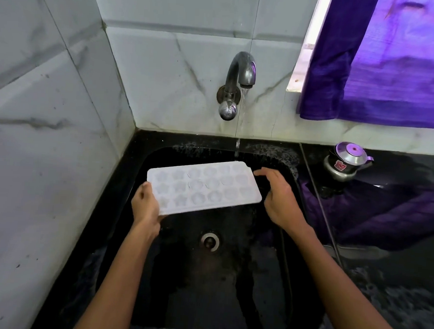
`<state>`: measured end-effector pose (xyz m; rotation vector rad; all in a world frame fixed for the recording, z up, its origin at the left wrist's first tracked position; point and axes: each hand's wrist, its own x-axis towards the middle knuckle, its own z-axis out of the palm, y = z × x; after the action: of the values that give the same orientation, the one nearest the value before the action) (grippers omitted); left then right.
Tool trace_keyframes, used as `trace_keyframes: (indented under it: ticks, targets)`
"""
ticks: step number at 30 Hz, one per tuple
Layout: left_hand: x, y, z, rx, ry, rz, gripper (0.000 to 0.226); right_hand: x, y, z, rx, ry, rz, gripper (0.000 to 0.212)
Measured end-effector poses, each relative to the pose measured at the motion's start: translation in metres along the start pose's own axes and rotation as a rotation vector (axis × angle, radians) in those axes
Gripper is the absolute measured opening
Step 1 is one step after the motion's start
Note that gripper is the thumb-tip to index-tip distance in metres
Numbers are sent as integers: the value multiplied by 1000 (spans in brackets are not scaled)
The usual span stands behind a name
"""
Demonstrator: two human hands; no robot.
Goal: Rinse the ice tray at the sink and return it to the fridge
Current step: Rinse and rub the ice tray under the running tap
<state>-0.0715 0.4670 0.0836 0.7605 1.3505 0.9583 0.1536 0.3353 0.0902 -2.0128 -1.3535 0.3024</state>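
Note:
A white ice tray with flower-shaped cells is held level over the black sink. My left hand grips its near left corner. My right hand hovers at the tray's right end with fingers spread, close to the edge; I cannot tell if it touches. A thin stream of water falls from the metal tap on the back wall onto the tray's far right corner.
The sink's drain lies below the tray. A small steel pot with a lid stands on the black counter at the right. A purple curtain hangs over the window. Marble-look tiles cover the left and back walls.

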Motion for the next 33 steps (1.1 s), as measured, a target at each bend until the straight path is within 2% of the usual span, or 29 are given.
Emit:
trace_keyframes:
  ticks: [1,3,5,7,11,14,19,24,29,33]
  targets:
    - [-1,3,0,-1,2,21,27,6,-4,1,1,41,-11,44]
    - [-3,9,0,1,2,63,24,20,-11,6,-33,20,-10,28]
    - [-2,16,4,-16,-1,107,24,34,-13,13,-123,-62,2,36]
    - [-1,20,9,-34,-1,145,27,44,-15,19,-192,-66,-19,46]
    - [6,23,13,-61,10,137,28,55,-16,26,-240,81,-48,61]
    - [13,24,14,-61,18,111,28,63,-18,29,-272,140,-59,63]
    - [23,20,15,-116,-3,37,26,78,-16,30,-299,15,-84,71]
    - [30,16,9,-186,-35,-44,33,88,-21,33,-342,83,-99,62]
    - [31,16,7,-226,-83,-77,43,93,-22,33,-328,4,-143,69]
    - [26,15,12,-258,-106,-106,45,92,-14,34,-389,114,-148,53]
